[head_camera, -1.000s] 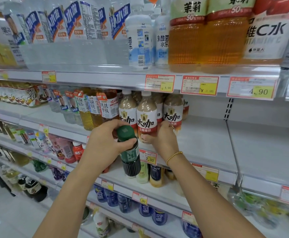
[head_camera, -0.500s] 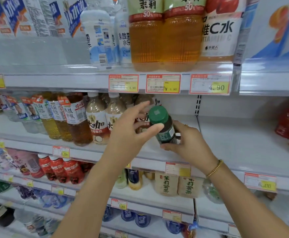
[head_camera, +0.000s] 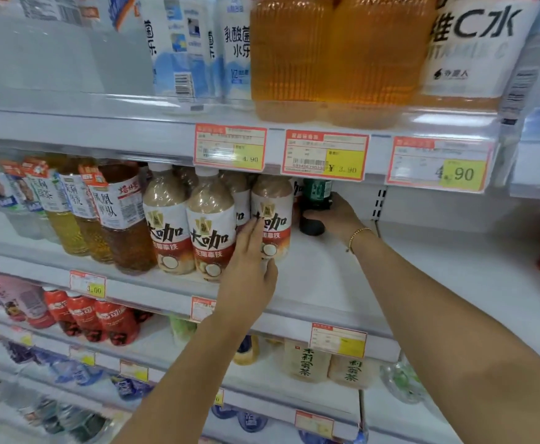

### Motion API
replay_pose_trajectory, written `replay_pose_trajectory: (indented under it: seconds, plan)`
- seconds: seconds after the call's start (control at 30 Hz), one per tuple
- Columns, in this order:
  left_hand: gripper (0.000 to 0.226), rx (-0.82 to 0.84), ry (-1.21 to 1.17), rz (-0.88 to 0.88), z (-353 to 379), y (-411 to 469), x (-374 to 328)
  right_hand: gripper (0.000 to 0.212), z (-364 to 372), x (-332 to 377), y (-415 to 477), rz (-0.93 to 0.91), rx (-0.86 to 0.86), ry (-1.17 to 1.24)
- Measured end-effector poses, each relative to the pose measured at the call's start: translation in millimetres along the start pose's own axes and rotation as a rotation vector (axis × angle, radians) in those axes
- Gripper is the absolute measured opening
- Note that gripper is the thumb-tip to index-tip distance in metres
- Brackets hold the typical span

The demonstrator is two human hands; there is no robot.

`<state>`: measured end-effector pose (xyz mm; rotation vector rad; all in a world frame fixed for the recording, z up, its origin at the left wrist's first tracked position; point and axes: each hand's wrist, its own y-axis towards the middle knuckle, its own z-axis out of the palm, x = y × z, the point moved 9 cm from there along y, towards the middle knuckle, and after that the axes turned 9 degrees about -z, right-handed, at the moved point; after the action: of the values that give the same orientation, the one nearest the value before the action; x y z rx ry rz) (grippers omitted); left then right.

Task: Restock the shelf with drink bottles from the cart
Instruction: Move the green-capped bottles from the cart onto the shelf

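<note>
Deep on the shelf [head_camera: 323, 283], right hand [head_camera: 337, 216] grips green bottle [head_camera: 315, 203]

**Open shelf floor to the right, bottles packed to the left**

The white shelf [head_camera: 342, 283] is bare right of the latte bottles [head_camera: 211, 238]; those rows block the left; the price tags [head_camera: 324, 154] hang low over the entry; a dark bottle [head_camera: 315, 203] stands far back.

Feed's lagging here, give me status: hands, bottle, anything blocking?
Right hand gripping dark green bottle, set deep on shelf. Left hand flat against latte bottles. Shelf right of them bare.
</note>
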<state>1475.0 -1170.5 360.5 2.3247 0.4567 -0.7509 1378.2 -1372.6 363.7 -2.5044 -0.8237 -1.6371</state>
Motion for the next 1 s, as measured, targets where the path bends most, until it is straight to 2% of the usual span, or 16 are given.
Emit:
replay_pose_trajectory:
  seconds: [0.13, 0.27, 0.43, 0.57, 0.73, 0.87, 1.0]
  plan:
    - [0.059, -0.023, 0.019, 0.027, 0, -1, 0, 0.039, 12, -7, 16, -0.003, 0.093, 0.054]
    - [0.054, -0.073, 0.025, 0.044, 0, -2, 1, 0.045, 23, -4, 23, -0.026, 0.161, 0.103]
    - [0.053, -0.078, 0.0, 0.06, 2, -2, 4, 0.051, 28, -7, 27, -0.032, 0.142, 0.069]
    - [0.052, -0.085, 0.019, 0.07, 2, -3, 5, 0.058, 18, -12, 28, -0.031, 0.06, -0.013]
    - [0.053, -0.07, 0.026, 0.07, 4, -2, 5, 0.063, -2, -22, 22, 0.008, -0.138, -0.103]
    - [0.051, -0.061, 0.034, 0.076, 5, -1, 6, 0.059, -6, -18, 16, 0.0, -0.2, -0.224]
    - [0.05, -0.06, 0.034, 0.078, 5, -1, 6, 0.07, -5, -21, 14, 0.032, -0.245, -0.197]
